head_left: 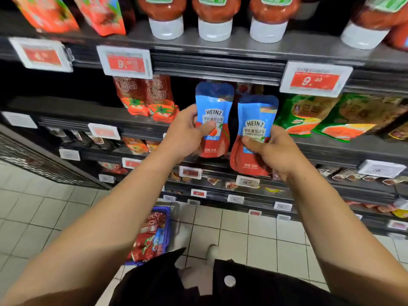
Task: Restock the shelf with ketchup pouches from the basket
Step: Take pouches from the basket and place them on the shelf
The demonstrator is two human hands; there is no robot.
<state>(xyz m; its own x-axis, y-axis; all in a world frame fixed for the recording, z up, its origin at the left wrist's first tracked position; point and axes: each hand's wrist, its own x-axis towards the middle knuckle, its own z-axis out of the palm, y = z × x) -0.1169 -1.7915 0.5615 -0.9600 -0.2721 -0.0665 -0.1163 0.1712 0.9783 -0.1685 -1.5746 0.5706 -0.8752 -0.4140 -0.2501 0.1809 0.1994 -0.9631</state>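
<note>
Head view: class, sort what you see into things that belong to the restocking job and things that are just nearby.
Belongs to the job:
left hand holding a Heinz pouch
right hand holding a second Heinz pouch
blue basket of pouches

Just nearby:
upside-down ketchup bottles
green pouches
price tags

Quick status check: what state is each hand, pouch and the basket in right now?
Left hand: grips left pouch, raised at shelf.
Right hand: grips right pouch, raised at shelf.
Left pouch: upright, held, not yet shelved.
Right pouch: upright, held, not yet shelved.
Basket: on floor, pouches inside.
</note>
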